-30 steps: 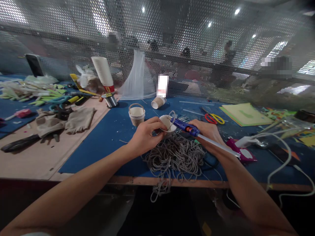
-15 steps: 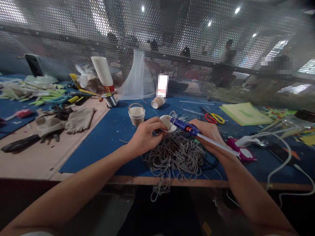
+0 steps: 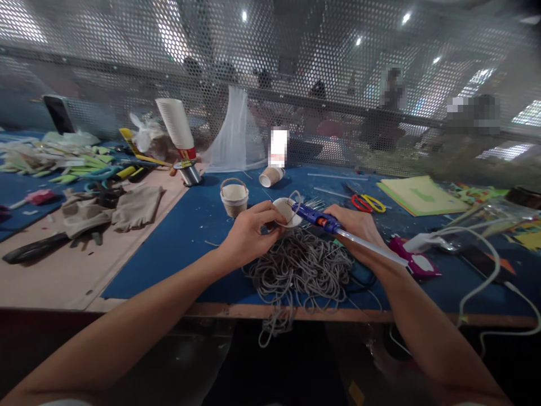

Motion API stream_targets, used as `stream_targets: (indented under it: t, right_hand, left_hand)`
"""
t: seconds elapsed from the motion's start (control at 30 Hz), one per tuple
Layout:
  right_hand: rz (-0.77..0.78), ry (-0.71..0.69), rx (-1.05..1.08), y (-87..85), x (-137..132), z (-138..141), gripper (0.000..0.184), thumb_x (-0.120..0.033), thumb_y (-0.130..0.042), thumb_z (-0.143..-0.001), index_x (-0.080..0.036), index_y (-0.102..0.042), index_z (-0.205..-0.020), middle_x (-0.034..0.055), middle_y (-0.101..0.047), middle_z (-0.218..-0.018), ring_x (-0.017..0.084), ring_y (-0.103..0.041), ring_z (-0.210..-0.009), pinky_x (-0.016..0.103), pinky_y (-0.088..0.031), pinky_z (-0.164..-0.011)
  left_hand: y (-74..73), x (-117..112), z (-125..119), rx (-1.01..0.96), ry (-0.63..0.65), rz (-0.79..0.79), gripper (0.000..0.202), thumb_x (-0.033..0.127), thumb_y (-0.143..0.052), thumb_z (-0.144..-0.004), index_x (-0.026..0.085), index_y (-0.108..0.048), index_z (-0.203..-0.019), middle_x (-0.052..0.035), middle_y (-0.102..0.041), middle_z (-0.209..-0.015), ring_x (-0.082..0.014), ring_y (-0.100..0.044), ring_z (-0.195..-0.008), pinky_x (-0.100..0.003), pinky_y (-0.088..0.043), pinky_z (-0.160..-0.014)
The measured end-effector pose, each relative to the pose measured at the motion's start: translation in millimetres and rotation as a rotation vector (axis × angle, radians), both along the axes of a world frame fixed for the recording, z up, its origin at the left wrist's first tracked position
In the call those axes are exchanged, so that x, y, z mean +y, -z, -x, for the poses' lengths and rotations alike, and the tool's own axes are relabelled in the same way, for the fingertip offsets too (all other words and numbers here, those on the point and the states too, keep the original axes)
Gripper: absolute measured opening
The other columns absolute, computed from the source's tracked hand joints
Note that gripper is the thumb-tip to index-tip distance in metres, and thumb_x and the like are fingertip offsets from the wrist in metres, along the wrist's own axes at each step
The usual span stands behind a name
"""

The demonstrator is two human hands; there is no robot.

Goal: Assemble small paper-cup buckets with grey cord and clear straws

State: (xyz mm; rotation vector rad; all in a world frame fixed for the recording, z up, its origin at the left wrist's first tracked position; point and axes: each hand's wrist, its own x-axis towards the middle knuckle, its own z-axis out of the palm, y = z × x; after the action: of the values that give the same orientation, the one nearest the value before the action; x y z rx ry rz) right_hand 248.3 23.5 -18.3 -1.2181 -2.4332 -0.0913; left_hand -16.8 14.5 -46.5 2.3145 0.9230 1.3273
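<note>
My left hand [image 3: 261,227] is closed on the side of a white paper cup [image 3: 284,207], its mouth tilted toward me. A loop of pale cord [image 3: 297,198] arches at the cup's right rim. In my right hand [image 3: 354,226] is a blue hot glue gun [image 3: 315,215], with a long clear glue stick [image 3: 374,246] sticking out of its back. The gun's nozzle is at the cup's right rim; whether it touches I cannot tell. Below both hands lies a tangled heap of grey cord [image 3: 302,268], some hanging over the table's front edge.
A cord-wrapped cup with a handle [image 3: 235,200] stands left of my hands; another wrapped cup [image 3: 271,176] lies behind. Scissors [image 3: 367,203] and coloured paper [image 3: 422,196] sit to the right. Stacked paper cups [image 3: 175,124] and work gloves [image 3: 137,207] are on the left. White cables [image 3: 494,254] curl at right.
Almost nothing differs. The cup and the glue gun have shifted very slightly to the left, with both hands keeping their hold.
</note>
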Motion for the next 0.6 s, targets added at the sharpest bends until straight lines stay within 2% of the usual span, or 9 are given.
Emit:
stream_targets:
  t: [0.27, 0.6]
  right_hand:
    - [0.01, 0.027, -0.047, 3.0, 1.6, 0.2, 0.017, -0.03, -0.047, -0.097, -0.02, -0.06, -0.093, 0.0025, -0.066, -0.079, 0.017, -0.062, -0.07, 0.026, -0.032, -0.061]
    - [-0.053, 0.028, -0.113, 3.5, -0.6, 3.3, 0.017, -0.031, -0.045, -0.097, -0.02, -0.056, -0.09, 0.0024, -0.064, -0.076, 0.016, -0.059, -0.066, 0.026, -0.03, -0.058]
  left_hand:
    - [0.6, -1.1, -0.7, 0.033, 0.005, -0.014, 0.013, 0.008, -0.059, -0.084, 0.015, -0.069, -0.087, -0.006, -0.064, -0.09, -0.0126, -0.06, -0.075, -0.026, -0.05, -0.068]
    - [2.6, 0.6, -0.2, 0.072, -0.011, -0.021, 0.011, 0.01, -0.058, -0.085, 0.016, -0.068, -0.087, -0.0061, -0.064, -0.091, -0.014, -0.061, -0.078, -0.028, -0.051, -0.07]
